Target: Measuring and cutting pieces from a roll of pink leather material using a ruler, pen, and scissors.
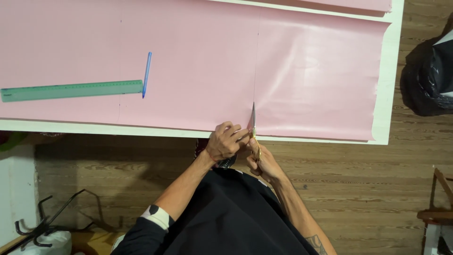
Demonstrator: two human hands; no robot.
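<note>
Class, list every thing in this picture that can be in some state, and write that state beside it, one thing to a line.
pink paper sheet: flat on the white table, cut just begun at near edge
scissors: in the right hand, blades into the paper's edge
left hand: pinching the paper's edge beside the cut
green ruler: lying flat
blue pen: lying at the ruler's end

Soft even light, mild glare, sharp focus.

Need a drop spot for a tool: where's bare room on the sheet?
Free: the pink sheet between the pen and the drawn line, and right of that line. Crowded: near edge, where left hand, right hand and scissors meet; ruler at left.
</note>
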